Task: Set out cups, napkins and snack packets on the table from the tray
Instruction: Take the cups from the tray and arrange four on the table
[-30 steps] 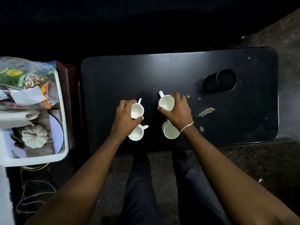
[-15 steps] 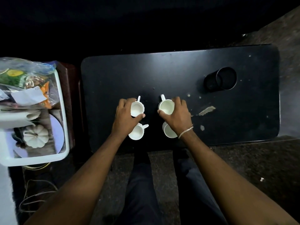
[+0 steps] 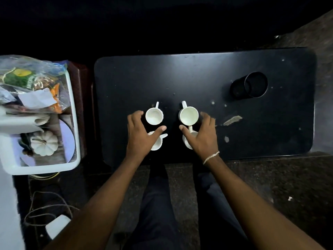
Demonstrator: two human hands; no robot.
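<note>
Several white cups stand in a square on the black table [image 3: 198, 73]. The far left cup [image 3: 154, 116] and far right cup [image 3: 188, 115] stand free, handles pointing away from me. My left hand [image 3: 142, 134] hovers with fingers spread just behind the far left cup and covers most of the near left cup [image 3: 158, 143]. My right hand [image 3: 203, 136] is spread the same way behind the far right cup, over the near right cup [image 3: 187, 139]. Neither hand grips anything. The white tray [image 3: 74, 123] at the left holds snack packets [image 3: 32, 82] and white napkins [image 3: 34, 99].
A black cylindrical holder [image 3: 250, 85] lies on its side at the table's far right. Scuffed patches mark the tabletop near my right hand. The tray also holds a small white pumpkin [image 3: 44, 142]. Cables and a white adapter [image 3: 56, 226] lie on the floor at the lower left.
Both hands have let go of the far cups and drawn back towards me with fingers spread. The two far cups now stand on the table on their own.
</note>
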